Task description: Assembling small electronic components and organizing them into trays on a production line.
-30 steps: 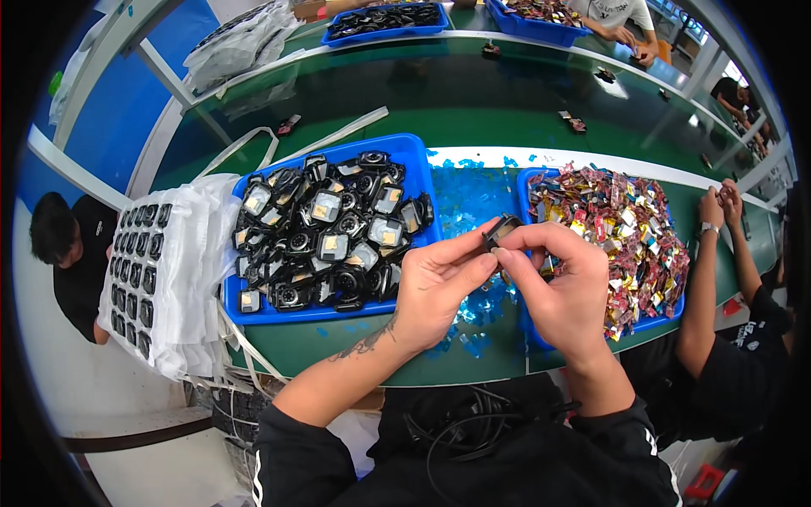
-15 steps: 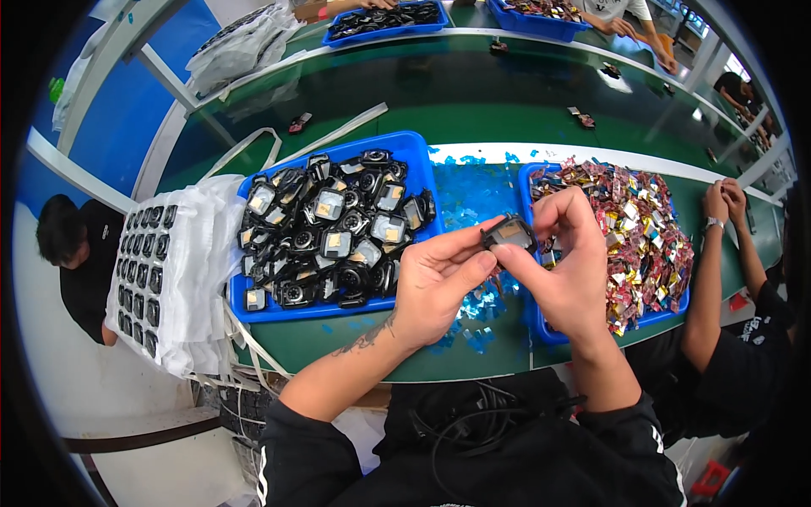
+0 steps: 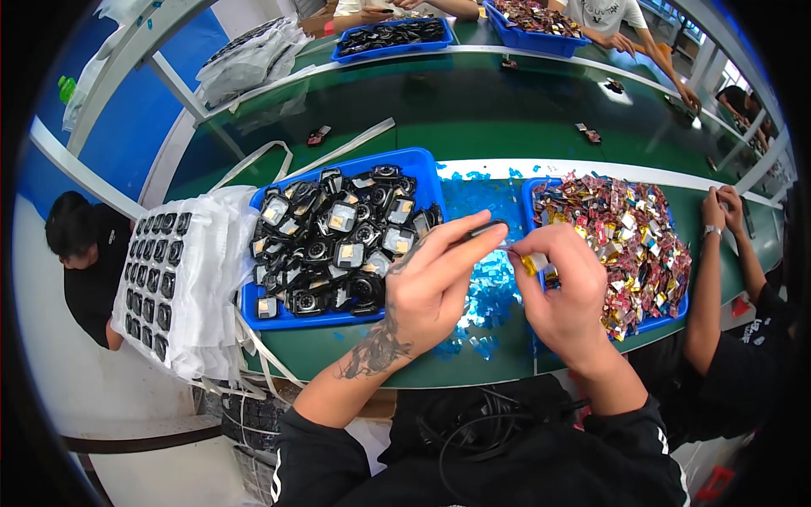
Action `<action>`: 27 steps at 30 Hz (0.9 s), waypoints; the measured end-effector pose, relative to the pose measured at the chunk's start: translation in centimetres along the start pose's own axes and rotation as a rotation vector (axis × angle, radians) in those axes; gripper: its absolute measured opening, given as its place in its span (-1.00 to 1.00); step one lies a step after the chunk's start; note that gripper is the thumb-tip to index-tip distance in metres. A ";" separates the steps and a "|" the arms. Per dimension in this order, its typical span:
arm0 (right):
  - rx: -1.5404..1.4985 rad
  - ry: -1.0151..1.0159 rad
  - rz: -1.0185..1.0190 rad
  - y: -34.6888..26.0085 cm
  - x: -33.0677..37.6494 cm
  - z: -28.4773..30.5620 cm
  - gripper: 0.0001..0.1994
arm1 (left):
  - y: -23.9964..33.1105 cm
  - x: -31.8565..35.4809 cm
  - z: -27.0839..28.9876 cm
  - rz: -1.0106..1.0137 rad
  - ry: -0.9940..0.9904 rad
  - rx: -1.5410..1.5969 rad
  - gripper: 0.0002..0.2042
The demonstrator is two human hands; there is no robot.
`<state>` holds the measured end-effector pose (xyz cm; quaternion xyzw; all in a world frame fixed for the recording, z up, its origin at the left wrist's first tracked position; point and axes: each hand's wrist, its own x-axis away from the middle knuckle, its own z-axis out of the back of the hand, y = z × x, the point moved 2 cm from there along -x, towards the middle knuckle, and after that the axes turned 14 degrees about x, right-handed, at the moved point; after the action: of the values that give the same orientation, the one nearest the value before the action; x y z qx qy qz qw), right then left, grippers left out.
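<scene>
My left hand (image 3: pixel 432 279) is closed around a black watch case (image 3: pixel 487 228), most of it hidden behind the fingers. Close by, my right hand (image 3: pixel 568 291) pinches a small yellow-and-silver part (image 3: pixel 532 262) between thumb and forefinger. A thin strip seems to run from it toward the case; I cannot tell whether they are joined. Left of my hands stands a blue bin (image 3: pixel 435 173) heaped with black watch cases, several showing grey square faces. To the right, another blue bin (image 3: pixel 530 203) is piled with small red, gold and silver parts.
Blue film scraps (image 3: pixel 486 317) litter the green table between the bins. At the left stand stacked white trays (image 3: pixel 190 279) of black cases. A co-worker's hands (image 3: pixel 726 207) are at the right. Across the green conveyor belt (image 3: pixel 465 110) other people work beside more blue bins.
My left hand has turned the watch case, so its face no longer shows. My right hand has drawn slightly away from it, with the yellow-and-silver part now visible in its fingers.
</scene>
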<state>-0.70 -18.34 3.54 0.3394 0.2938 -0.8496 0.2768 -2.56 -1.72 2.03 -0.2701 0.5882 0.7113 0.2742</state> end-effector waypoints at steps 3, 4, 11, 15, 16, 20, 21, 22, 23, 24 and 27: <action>0.106 0.054 0.147 -0.9 0.0 0.5 -0.73 | 0.0 0.4 -0.3 0.039 -0.017 -0.013 -0.64; 0.094 0.052 0.182 -1.0 0.1 0.6 -0.70 | -0.1 0.5 -0.4 0.039 -0.012 0.004 -0.63; 0.022 0.081 0.196 -0.9 0.5 0.9 -0.57 | 0.4 0.7 -0.3 0.201 0.061 0.239 -0.63; -0.025 0.097 0.223 -0.6 1.1 0.9 -0.46 | 0.4 0.6 -0.2 0.147 0.005 0.234 -0.65; -0.037 0.121 0.271 -0.4 1.1 0.8 -0.46 | 0.4 0.5 -0.2 0.101 -0.008 0.178 -0.67; -0.430 -0.065 -0.081 -0.4 1.8 1.9 -0.54 | 0.3 0.7 -0.1 0.028 -0.045 0.069 -0.75; -0.587 -0.085 -0.369 -0.6 1.9 2.4 -0.66 | 0.4 0.8 -0.2 0.013 -0.078 0.062 -0.76; -0.631 -0.146 -0.425 -0.1 1.8 2.6 -0.74 | 0.3 1.0 -0.3 -0.007 -0.074 0.048 -0.78; -0.675 -0.208 -0.481 0.6 1.6 2.7 -0.82 | 0.4 0.9 -0.3 -0.006 -0.076 0.050 -0.78; -0.674 -0.207 -0.484 0.7 1.4 2.8 -0.82 | 0.6 0.8 -0.3 -0.017 -0.083 0.031 -0.78; -0.757 -0.391 -0.475 1.1 1.1 2.6 -0.89 | 0.5 0.9 -0.7 -0.032 -0.105 0.023 -0.79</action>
<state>-1.77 -21.17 3.92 -0.0275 0.5941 -0.7706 0.2291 -3.49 -2.37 1.60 -0.2387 0.5769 0.7130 0.3192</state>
